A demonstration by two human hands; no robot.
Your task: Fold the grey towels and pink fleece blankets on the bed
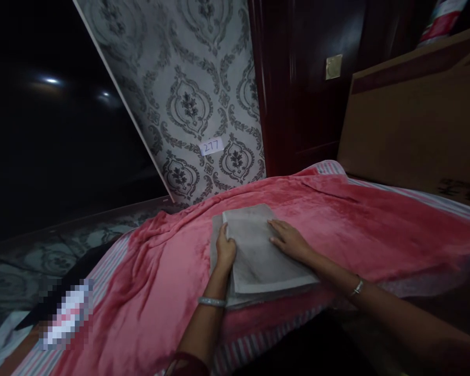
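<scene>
A folded grey cloth (254, 250) lies flat on a pink fleece blanket (149, 292) spread over a bed. My left hand (224, 249) rests on the cloth's left edge, with the fingers curled down over the top fold. My right hand (290, 241) lies flat on the cloth's right side, fingers stretched out and pressing down. Each wrist carries a bangle.
A striped sheet (258, 344) shows under the blanket at the near edge. A brown cardboard box (411, 120) stands at the right. Patterned wallpaper with a label reading 277 (211, 147) and a dark wooden door (301, 83) rise behind. A blurred item (66, 313) lies at the lower left.
</scene>
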